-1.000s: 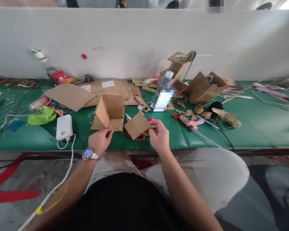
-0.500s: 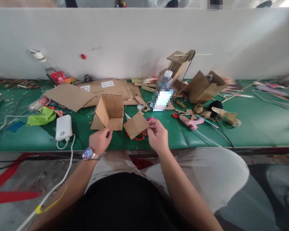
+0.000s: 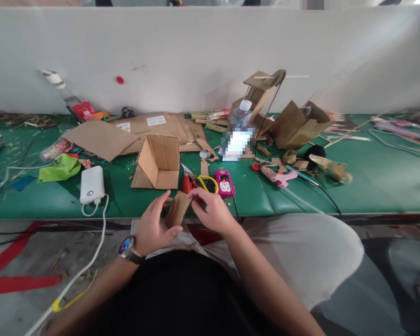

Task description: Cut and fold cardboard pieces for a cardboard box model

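Observation:
My right hand [image 3: 212, 210] pinches the upper right edge of a small cardboard piece [image 3: 179, 208], held tilted over the table's front edge. My left hand [image 3: 154, 226] is at the piece's left side, thumb and fingers spread apart; whether they touch it I cannot tell. Just beyond stands a folded cardboard form [image 3: 167, 163] with upright walls and a flat base. Behind the held piece lie a red-handled cutting tool [image 3: 186, 183] and yellow-handled scissors [image 3: 213, 179], partly hidden by my right hand. A magenta power socket block [image 3: 225, 184] sits to their right.
On the green table [image 3: 371, 186] are a white power bank [image 3: 92, 184] with a cable, a pink glue gun [image 3: 278, 176], flat cardboard sheets [image 3: 101, 140], a bottle [image 3: 243, 114], a lit screen [image 3: 238, 143] and a cardboard box [image 3: 299, 126]. A white partition [image 3: 196, 51] rises behind.
My right hand has brought the cardboard piece left and nearer to me, tilting it up. My left hand has left the folded form and opened beside the piece. The scissors and socket block now show.

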`<control>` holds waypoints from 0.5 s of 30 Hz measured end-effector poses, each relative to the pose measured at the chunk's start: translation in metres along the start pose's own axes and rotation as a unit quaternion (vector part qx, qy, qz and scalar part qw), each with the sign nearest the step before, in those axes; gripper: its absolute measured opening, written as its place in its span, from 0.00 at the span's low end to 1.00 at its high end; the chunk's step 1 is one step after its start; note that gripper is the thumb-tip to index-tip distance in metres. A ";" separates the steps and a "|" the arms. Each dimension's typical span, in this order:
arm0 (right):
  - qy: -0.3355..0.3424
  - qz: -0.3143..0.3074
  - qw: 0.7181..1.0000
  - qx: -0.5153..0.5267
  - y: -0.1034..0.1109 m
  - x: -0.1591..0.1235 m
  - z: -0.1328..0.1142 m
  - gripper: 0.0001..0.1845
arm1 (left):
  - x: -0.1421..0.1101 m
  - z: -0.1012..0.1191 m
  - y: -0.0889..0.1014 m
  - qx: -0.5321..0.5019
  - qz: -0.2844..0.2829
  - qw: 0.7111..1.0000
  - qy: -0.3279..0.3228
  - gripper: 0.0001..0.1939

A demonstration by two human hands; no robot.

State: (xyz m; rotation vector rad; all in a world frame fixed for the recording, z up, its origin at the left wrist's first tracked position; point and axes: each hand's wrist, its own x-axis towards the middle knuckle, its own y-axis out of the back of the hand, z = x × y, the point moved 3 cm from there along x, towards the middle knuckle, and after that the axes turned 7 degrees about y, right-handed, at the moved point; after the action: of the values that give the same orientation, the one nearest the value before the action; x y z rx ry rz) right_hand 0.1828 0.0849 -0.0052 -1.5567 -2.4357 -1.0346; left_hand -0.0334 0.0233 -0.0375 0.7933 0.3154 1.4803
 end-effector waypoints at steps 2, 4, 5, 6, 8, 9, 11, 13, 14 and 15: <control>0.035 -0.018 0.999 -0.011 -0.003 0.001 -0.006 0.11 | -0.002 0.004 -0.005 -0.018 -0.017 1.000 -0.009 0.48; 0.063 -0.020 0.998 -0.005 -0.004 0.002 -0.009 0.10 | -0.001 0.008 -0.008 -0.039 -0.032 0.999 -0.005 0.46; 0.074 -0.016 0.997 0.000 -0.004 0.003 -0.010 0.10 | 0.000 0.009 -0.009 -0.052 -0.038 0.998 0.001 0.45; 0.085 -0.010 0.996 0.004 -0.003 0.003 -0.011 0.09 | 0.002 0.009 -0.009 -0.065 -0.044 0.997 0.007 0.44; 0.104 0.001 0.995 0.011 -0.003 0.002 -0.012 0.08 | 0.005 0.009 -0.008 -0.099 -0.052 0.993 0.026 0.43; 0.110 0.005 0.994 0.015 -0.002 0.002 -0.012 0.08 | 0.006 0.008 -0.008 -0.120 -0.056 0.990 0.037 0.43; 0.112 0.014 0.993 0.019 -0.003 0.000 -0.012 0.08 | 0.008 0.006 -0.007 -0.168 -0.068 0.981 0.065 0.44; 0.100 0.025 0.994 0.027 -0.004 -0.001 -0.011 0.08 | 0.008 0.004 -0.007 -0.225 -0.083 0.966 0.096 0.43; 0.091 0.030 0.995 0.033 -0.005 -0.001 -0.010 0.10 | 0.008 0.003 -0.007 -0.257 -0.089 0.956 0.110 0.42; 0.084 0.032 0.995 0.038 -0.006 -0.001 -0.010 0.12 | 0.008 0.002 -0.007 -0.291 -0.091 0.944 0.122 0.40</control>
State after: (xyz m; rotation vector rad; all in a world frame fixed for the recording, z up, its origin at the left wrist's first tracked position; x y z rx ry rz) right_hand 0.1759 0.0767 -0.0008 -1.4506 -2.2721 -1.0047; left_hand -0.0257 0.0312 -0.0384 0.1019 0.1156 1.3923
